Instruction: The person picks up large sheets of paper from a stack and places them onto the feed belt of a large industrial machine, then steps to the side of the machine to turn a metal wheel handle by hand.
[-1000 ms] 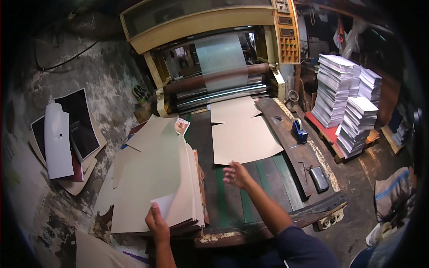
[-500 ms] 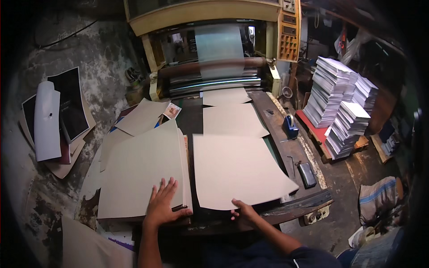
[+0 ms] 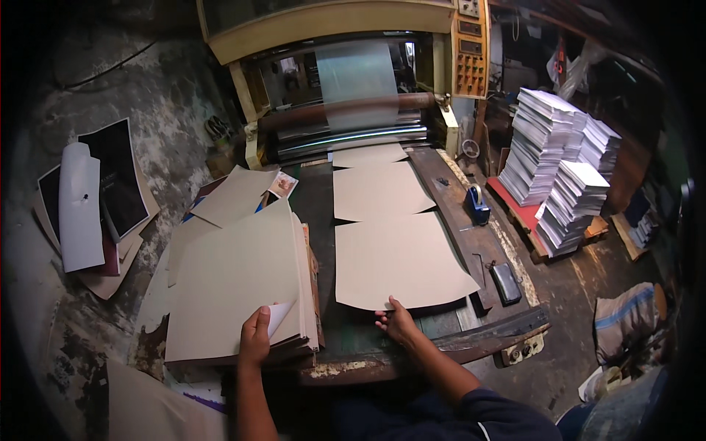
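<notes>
My left hand (image 3: 254, 338) pinches the near right corner of the top sheet on a thick stack of beige paper sheets (image 3: 228, 287). That corner is curled up and shows a white underside (image 3: 278, 317). To the right, my right hand (image 3: 398, 323) holds the near edge of a beige sheet (image 3: 397, 257), fingertips at its rim and the other fingers curled below. This sheet lies in a line with further beige sheets (image 3: 379, 189) that lead to the rollers (image 3: 353, 140) of a machine, nearly end to end.
A control panel (image 3: 469, 55) is on the machine's right. On the table's right side are a blue tape dispenser (image 3: 478, 207) and a dark case (image 3: 506, 284). Tall white paper stacks (image 3: 540, 147) stand on a red pallet. Loose prints (image 3: 81, 206) lie at the left.
My right hand has moved the near sheet forward, up to the sheet ahead. My left hand, flat on the stack before, has closed on the top sheet's corner and bent it up.
</notes>
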The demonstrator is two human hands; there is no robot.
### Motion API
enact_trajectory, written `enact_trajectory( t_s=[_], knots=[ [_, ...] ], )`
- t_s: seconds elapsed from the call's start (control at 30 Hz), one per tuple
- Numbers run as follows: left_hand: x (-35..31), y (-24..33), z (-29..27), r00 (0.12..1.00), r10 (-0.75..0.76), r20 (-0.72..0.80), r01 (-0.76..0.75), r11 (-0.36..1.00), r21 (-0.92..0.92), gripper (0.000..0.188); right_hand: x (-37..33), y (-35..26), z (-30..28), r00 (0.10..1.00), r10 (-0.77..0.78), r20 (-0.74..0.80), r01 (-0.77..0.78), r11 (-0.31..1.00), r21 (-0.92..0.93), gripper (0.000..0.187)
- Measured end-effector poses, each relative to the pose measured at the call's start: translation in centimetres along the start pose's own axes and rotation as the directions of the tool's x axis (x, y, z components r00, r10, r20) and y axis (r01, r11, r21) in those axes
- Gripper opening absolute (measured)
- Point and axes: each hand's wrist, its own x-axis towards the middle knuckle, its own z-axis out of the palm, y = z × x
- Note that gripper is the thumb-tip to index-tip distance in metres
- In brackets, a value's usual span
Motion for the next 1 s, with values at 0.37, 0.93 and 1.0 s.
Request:
enact_trajectory(
  t_s=[0.37,0.93,1.0],
  knots=[
    [-4.3,5.7,0.6,0.860,0.508,0.036,-0.495,0.817,0.295,0.035,-10.2,-3.0,5.6,0.957,-0.051,0.284,0.053,0.999,0.000,0.062],
    [1.2,2.6,0.3,0.941,0.120,0.315,-0.296,0.743,0.600,0.063,-20.8,5.8,-6.2,0.973,0.218,0.077,-0.197,0.956,-0.219,0.037],
    [0.9,1.0,0.0,0.939,0.018,0.344,-0.253,0.716,0.651,0.069,-21.9,7.9,-6.9,0.968,0.240,0.071,-0.219,0.950,-0.222,0.042]
  ],
)
